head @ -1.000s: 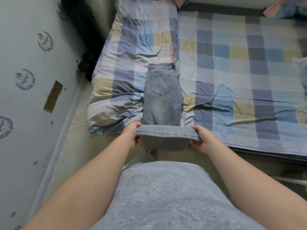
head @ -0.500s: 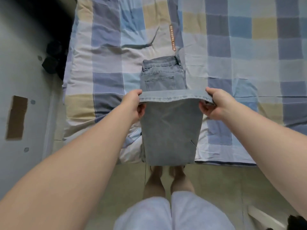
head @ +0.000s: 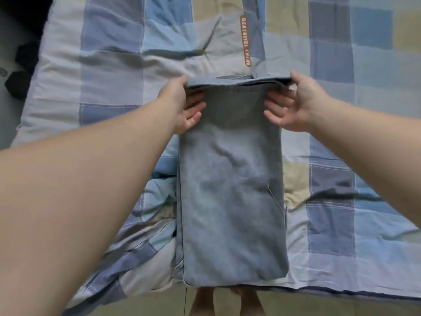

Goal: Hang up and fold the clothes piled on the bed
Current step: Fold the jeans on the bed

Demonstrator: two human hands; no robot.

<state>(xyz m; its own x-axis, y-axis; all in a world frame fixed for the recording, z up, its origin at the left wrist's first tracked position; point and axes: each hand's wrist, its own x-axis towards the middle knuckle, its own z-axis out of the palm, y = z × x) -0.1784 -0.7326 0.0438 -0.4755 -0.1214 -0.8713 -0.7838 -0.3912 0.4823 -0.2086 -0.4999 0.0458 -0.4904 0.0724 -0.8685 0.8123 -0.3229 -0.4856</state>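
A pair of light blue jeans (head: 230, 190) lies folded lengthwise on the checked bedcover (head: 109, 71), its near fold at the bed's front edge. The leg hems are doubled over onto the waistband at the far end. My left hand (head: 182, 103) pinches the left corner of that hem, thumb on top and fingers underneath. My right hand (head: 293, 103) pinches the right corner the same way. The waistband and back pocket are almost fully covered by the folded-over legs.
An orange label (head: 246, 41) with lettering is sewn on the bedcover just beyond the jeans. Dark objects (head: 21, 71) sit on the floor at the bed's left side. My bare feet (head: 227, 302) stand on the tiled floor below the bed edge.
Both hands carried the leg hems away from me, from the bed's front edge up over the jeans to the waistband, folding the jeans in half. The camera leaned in over the bed.
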